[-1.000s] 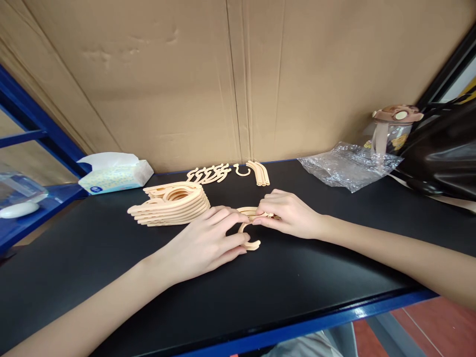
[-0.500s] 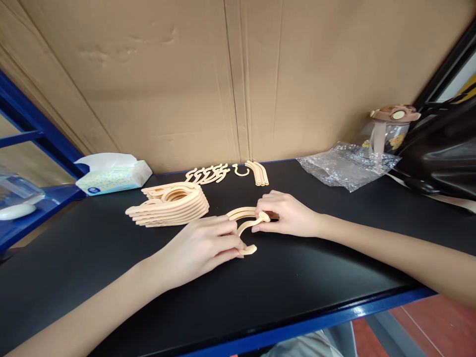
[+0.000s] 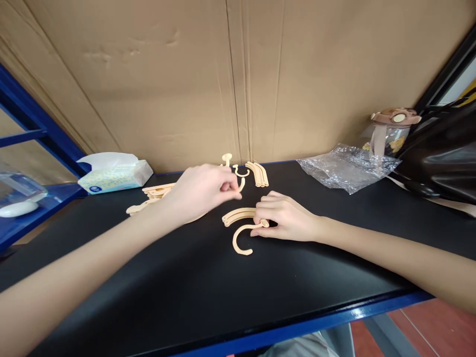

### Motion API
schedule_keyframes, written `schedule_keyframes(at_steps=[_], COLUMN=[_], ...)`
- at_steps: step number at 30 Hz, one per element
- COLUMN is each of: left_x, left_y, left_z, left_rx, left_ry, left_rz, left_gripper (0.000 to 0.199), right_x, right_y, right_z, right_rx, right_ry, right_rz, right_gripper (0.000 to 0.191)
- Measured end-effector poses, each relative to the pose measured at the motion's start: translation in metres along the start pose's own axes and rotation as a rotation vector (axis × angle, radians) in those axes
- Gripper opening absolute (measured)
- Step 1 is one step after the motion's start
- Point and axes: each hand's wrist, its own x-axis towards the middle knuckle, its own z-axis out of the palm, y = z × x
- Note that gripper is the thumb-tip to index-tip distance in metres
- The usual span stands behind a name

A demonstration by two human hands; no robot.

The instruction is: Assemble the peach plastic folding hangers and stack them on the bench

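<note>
My left hand [image 3: 208,191] is closed on a cream hook piece [image 3: 227,158], whose round end sticks up above the fingers and whose curved tip shows below them. Near the middle of the black table, my right hand [image 3: 284,218] has its fingers closed round curved cream arm pieces [image 3: 238,214]. A second cream hook [image 3: 238,242] curves out from beside its thumb, with the round end at the fingertips. Partly behind my left forearm is a stack of cream hangers [image 3: 139,207]. One more hook [image 3: 243,172] lies at the back, beside several curved strips [image 3: 257,174].
A tissue box [image 3: 115,172] stands at the back left of the black table [image 3: 238,297]. Crumpled clear plastic [image 3: 345,166], a bottle [image 3: 394,130] and a black bag [image 3: 442,144] are at the right. Cardboard [image 3: 186,89] rises behind.
My left hand has let go of the hook by my right hand, moved up and back, and now holds another hook. My right hand has stayed almost in place.
</note>
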Motion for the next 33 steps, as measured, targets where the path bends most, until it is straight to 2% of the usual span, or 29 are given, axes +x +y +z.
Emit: schedule_keyframes(at_steps=[2,6,11,17,22,27,30,33], left_x=[0.028,0.075,0.107,0.111,0.107,0.105,0.102,0.098], left_y=[-0.007,-0.023,-0.032,-0.027,-0.027,-0.04,-0.053,-0.064], left_z=[0.003,0.023,0.045,0.05,0.042,0.019,0.01,0.011], left_rx=[0.063,0.11,0.124,0.104,0.091,0.153,0.203,0.211], left_ry=[-0.07,-0.176,-0.268,-0.329,-0.362,-0.376,-0.444,-0.535], left_rz=[-0.062,-0.044,-0.056,-0.071,-0.135,-0.296,-0.404,-0.438], left_gripper=[0.02,0.018,0.016,0.016,0.023,0.027,0.036,0.045], right_x=[0.0,-0.001,-0.001,0.001,-0.001,-0.002,-0.002,-0.002], right_y=[-0.001,-0.001,-0.001,-0.001,0.0,0.0,0.0,0.001], right_z=[-0.001,-0.002,-0.003,-0.002,-0.002,-0.001,-0.001,0.0], right_rx=[-0.037,-0.076,-0.103,-0.115,-0.118,-0.111,-0.114,-0.116], right_ry=[0.0,-0.004,0.008,0.005,0.014,0.026,0.027,0.027], right_rz=[-0.018,-0.047,-0.078,-0.086,-0.09,-0.094,-0.098,-0.095], right_gripper=[0.031,0.032,0.031,0.032,0.031,0.03,0.03,0.029])
